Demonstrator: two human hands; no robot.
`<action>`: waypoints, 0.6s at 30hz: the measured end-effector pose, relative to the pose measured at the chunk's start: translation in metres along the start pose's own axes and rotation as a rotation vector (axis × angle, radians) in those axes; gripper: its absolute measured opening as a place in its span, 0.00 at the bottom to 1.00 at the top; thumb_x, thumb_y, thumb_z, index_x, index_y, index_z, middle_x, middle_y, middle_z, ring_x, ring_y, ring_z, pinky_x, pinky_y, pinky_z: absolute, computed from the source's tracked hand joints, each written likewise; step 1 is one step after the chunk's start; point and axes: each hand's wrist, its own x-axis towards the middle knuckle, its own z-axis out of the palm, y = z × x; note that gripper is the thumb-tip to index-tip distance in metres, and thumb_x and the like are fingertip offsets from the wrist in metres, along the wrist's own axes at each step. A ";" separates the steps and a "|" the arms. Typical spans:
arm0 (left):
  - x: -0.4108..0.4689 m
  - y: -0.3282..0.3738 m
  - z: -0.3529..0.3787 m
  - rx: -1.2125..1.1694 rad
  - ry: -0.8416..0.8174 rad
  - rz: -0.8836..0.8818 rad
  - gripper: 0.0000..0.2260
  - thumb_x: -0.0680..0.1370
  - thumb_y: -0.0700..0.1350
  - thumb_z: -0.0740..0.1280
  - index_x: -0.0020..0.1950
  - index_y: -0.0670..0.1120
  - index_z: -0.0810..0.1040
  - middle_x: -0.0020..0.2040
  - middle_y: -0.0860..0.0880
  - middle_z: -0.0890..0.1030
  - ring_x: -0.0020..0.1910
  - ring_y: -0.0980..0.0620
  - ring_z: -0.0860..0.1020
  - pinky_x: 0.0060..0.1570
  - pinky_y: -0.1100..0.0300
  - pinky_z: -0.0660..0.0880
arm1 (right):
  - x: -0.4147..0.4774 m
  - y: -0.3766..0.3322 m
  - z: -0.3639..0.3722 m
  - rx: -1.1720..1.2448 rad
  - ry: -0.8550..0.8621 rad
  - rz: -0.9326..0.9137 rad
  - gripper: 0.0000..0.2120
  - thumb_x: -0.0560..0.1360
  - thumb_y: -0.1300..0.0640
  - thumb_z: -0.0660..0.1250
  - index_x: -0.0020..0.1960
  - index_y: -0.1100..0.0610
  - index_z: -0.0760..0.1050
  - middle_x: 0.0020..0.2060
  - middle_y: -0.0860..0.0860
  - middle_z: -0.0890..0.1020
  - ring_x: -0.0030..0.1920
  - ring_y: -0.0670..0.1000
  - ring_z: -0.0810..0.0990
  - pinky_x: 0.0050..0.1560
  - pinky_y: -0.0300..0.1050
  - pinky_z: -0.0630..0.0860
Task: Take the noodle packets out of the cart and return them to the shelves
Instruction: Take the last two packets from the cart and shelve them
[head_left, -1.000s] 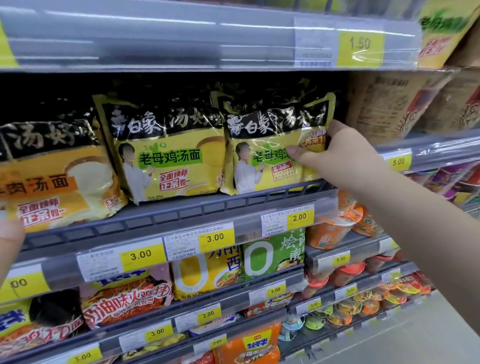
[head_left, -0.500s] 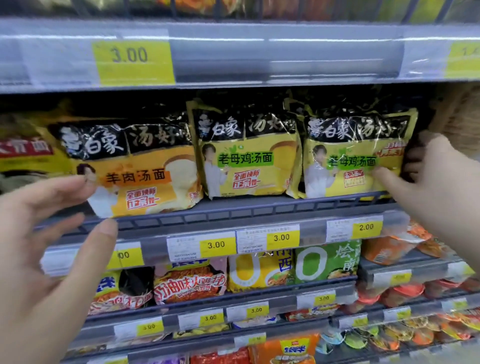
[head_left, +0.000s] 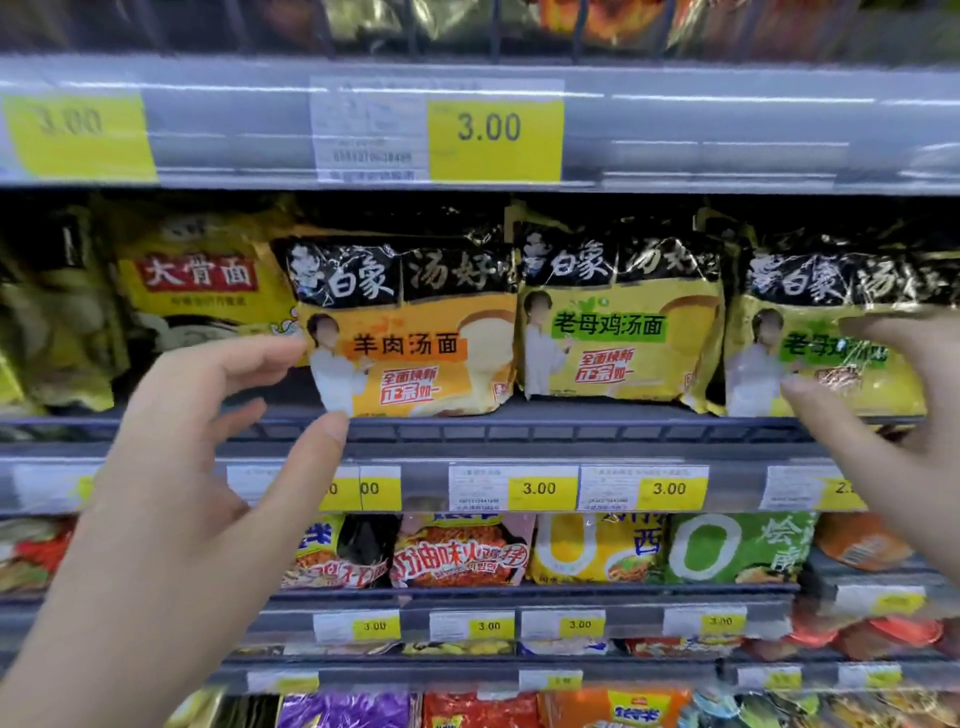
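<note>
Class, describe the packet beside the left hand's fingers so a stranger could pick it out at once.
Look at the shelf under the big yellow 3.00 tag. Among its black-topped packets, take the leftmost one, the orange packet by the left hand. The yellow packets to its right carry green labels; this one alone is orange.

Price tag (head_left: 493, 130) reads 3.00; orange packet (head_left: 415, 358) reads 羊肉汤面

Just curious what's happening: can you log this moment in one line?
stage: shelving | left grip: open, at left edge of orange packet | right grip: open, before rightmost yellow packet
</note>
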 end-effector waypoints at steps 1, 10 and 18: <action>0.002 -0.001 -0.002 0.029 -0.005 -0.005 0.19 0.74 0.61 0.66 0.65 0.70 0.69 0.65 0.59 0.75 0.69 0.57 0.74 0.64 0.64 0.74 | -0.003 -0.029 -0.004 0.028 -0.013 0.017 0.30 0.75 0.31 0.64 0.68 0.49 0.72 0.64 0.50 0.76 0.60 0.58 0.78 0.63 0.63 0.76; 0.062 -0.013 -0.008 0.281 -0.056 -0.288 0.17 0.80 0.60 0.63 0.65 0.53 0.76 0.56 0.50 0.81 0.52 0.48 0.79 0.52 0.51 0.73 | 0.033 -0.118 0.037 0.478 -0.261 0.017 0.09 0.75 0.42 0.68 0.54 0.41 0.80 0.45 0.37 0.86 0.48 0.40 0.84 0.56 0.51 0.81; 0.085 -0.042 -0.001 0.161 -0.144 -0.391 0.09 0.84 0.48 0.63 0.64 0.57 0.77 0.56 0.58 0.83 0.51 0.52 0.83 0.40 0.60 0.72 | 0.054 -0.141 0.080 0.382 -0.468 -0.047 0.08 0.82 0.57 0.64 0.48 0.45 0.75 0.38 0.43 0.87 0.39 0.39 0.85 0.49 0.54 0.84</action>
